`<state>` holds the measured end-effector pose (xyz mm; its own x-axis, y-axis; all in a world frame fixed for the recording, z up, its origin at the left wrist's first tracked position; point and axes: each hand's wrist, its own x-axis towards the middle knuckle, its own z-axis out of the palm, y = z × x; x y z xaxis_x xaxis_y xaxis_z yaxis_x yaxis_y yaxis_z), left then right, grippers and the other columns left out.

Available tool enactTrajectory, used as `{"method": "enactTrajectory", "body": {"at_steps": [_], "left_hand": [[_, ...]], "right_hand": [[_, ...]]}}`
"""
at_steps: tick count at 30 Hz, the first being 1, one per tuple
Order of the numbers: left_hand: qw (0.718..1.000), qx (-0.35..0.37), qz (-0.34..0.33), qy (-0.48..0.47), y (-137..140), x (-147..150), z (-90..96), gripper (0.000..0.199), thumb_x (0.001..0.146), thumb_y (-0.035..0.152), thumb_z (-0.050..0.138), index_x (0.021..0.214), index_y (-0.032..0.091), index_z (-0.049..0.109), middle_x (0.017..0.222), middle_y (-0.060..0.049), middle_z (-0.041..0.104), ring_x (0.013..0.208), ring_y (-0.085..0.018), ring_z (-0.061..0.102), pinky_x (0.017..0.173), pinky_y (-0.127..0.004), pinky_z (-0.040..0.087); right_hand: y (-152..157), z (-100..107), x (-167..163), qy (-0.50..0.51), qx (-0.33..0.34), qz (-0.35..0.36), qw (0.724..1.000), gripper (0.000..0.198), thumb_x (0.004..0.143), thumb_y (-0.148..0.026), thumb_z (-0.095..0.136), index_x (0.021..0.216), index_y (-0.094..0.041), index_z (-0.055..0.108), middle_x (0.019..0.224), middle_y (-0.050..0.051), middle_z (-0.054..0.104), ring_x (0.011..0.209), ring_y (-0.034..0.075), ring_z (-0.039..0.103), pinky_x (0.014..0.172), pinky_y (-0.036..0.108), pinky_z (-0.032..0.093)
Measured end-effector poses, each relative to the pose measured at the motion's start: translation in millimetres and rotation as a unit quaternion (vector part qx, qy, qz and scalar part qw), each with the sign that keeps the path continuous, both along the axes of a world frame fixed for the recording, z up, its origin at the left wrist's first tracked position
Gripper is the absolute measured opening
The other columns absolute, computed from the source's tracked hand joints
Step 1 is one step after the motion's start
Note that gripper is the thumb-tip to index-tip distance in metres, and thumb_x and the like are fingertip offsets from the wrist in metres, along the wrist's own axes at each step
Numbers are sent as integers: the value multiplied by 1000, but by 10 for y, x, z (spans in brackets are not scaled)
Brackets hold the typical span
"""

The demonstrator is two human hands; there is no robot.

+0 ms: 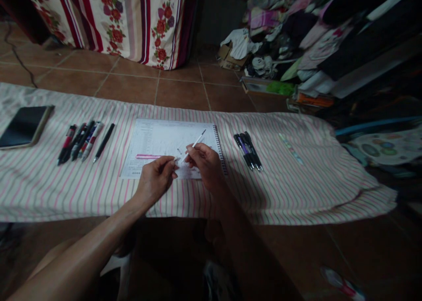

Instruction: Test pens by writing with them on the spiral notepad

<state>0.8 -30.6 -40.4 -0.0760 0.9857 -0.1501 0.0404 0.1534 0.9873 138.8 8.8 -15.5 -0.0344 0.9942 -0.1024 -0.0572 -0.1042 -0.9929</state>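
Observation:
Over a spiral notebook (165, 132), both of my hands are close together. My right hand (205, 159) pinches a thin white pen refill (198, 140), its dark end pointing up and away and its lower end near my left fingertips. The fingers of my left hand (158, 173) are pressed together on something small and pale that I cannot make out. A pink pen barrel (147, 156) lies on the page beside my left hand. Between the hands, a small dark piece (179, 151) rests on the paper.
Several pens (79, 140) and a single black pen (104, 143) lie left of the notebook, past them a dark tablet or phone (24, 125). To the right are several black pens (249, 150) and a pale patterned strip (290, 147). A striped cloth (296, 195) covers the table.

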Motion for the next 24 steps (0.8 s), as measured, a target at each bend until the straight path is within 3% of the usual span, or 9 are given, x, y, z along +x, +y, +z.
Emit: {"method": "enactTrajectory", "body": {"at_steps": [12,24], "left_hand": [[1000,7,-14,9,-5,-3,9,28,78,42,56,89,16,64,62,-2,65,42,-9,51,41,-20,38],[1000,13,-6,9,0,7,-14,30,78,43,58,89,16,64,67,-4,67,49,-12,58,45,-22,43]], "right_hand": [[-4,15,-11,49,3,-34,998,23,70,-38,64,78,-17,60,71,0,64,61,10,61,54,22,52],[-22,10,-28,53,12,-17,998,21,72,-36,64,79,-17,61,72,0,64,60,9,61,58,24,54]]}}
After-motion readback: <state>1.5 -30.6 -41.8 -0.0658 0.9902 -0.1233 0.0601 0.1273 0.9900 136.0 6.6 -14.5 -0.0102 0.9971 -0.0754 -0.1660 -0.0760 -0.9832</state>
